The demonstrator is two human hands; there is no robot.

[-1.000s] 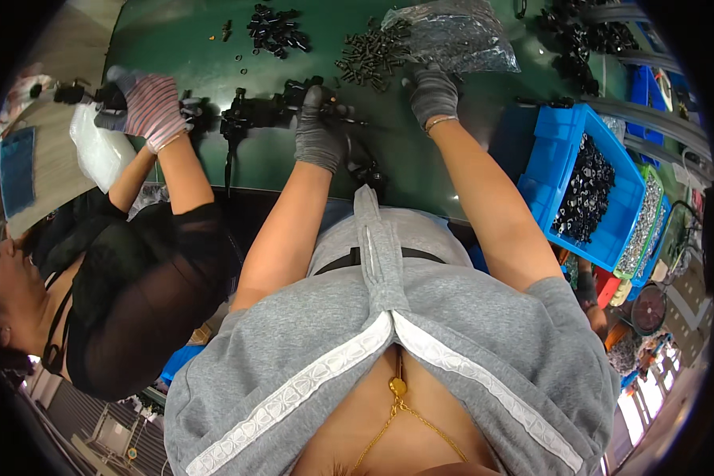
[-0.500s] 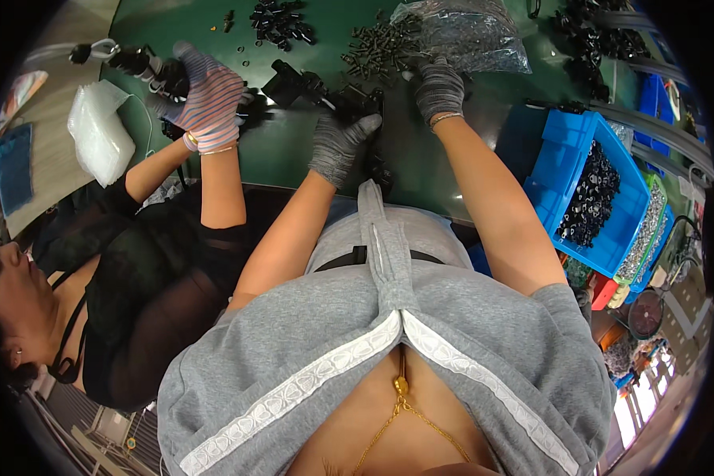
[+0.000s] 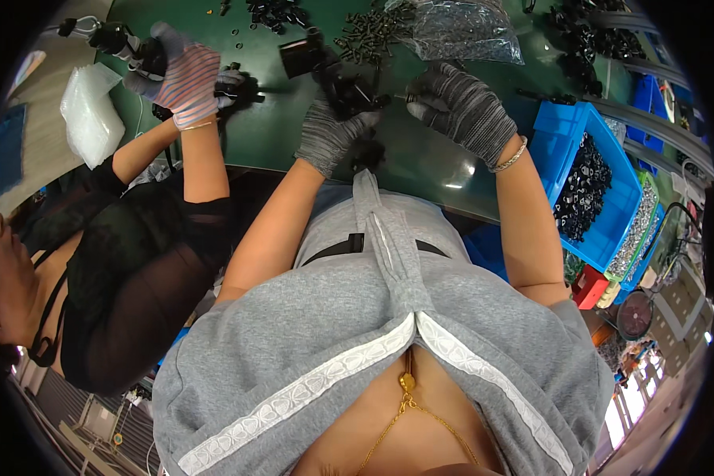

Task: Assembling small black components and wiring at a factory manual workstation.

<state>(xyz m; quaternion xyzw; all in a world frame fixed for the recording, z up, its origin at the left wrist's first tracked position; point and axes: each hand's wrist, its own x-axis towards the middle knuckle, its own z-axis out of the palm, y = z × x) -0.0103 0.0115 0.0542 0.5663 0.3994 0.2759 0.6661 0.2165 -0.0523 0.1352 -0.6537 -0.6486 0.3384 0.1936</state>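
My left hand (image 3: 329,136), in a dark grey knit glove, grips a black mechanical assembly (image 3: 343,89) with a boxy end and a jointed arm. It is held just above the green table. Facing its right end is my right hand (image 3: 470,111), gloved alike, with thumb and fingers pinched on a small thin screw-like piece (image 3: 402,97). A narrow gap separates that piece from the assembly. Its exact kind is too small to make out. Another dark part (image 3: 367,152) lies by the table edge below my left hand, partly in shadow.
Beyond my hands lie a pile of small dark bolts (image 3: 366,38), a clear plastic bag (image 3: 468,32) and black parts (image 3: 276,13). At right stands a blue bin (image 3: 623,198) of black pieces. On my left, a co-worker's striped gloved hand (image 3: 190,83) holds a black assembly.
My right hand has drawn back from beside the bolt pile toward me, now pinching a small piece. The assembly in my left hand has been raised and turned slightly.
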